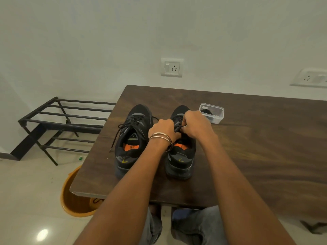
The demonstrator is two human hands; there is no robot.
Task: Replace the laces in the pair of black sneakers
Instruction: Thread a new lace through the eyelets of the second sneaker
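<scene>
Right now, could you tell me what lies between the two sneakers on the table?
In the head view, the left forearm and hand cross the gap between the left sneaker and right sneaker; otherwise only bare table.

I read this as a home room: tiled floor (26,191), metal shoe rack (58,124) left of my fingers, wall socket (171,67) beyond them.

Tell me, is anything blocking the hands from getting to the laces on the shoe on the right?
Nothing visible is in the way. Both hands, left and right, are already on the right sneaker, fingers curled at its laces. The clear box sits off to the side, beyond it.
</scene>
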